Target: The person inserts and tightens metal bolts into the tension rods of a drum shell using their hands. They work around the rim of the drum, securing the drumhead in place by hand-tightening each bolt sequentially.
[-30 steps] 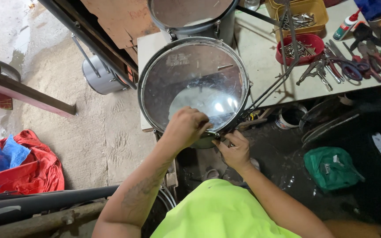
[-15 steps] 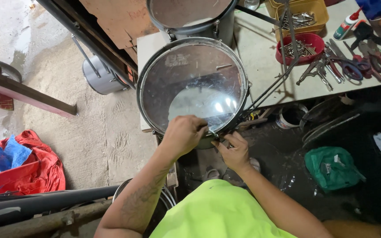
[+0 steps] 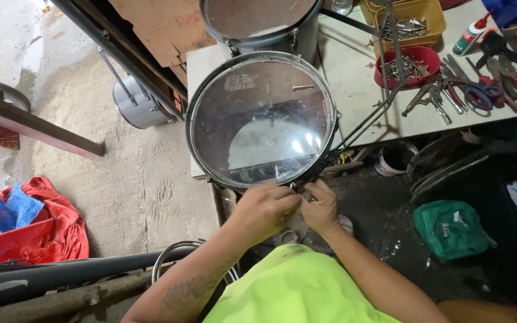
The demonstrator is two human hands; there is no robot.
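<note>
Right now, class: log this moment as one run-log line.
left hand: on drum near rim | right hand: at same rim, beside left | fingers: curled, grip unclear | table: pliers, red bowl

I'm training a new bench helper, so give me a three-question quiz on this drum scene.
1. True or false: both hands are at the near rim of the drum.
2. Which colour is the bowl of screws on the table? A blue, B red, C white.
3. Fill in: on the floor at the far left lies a red ____.

Key:
1. True: the left hand and right hand meet at the near rim.
2. B: the bowl is red.
3. Bag, with blue plastic on it.
</note>
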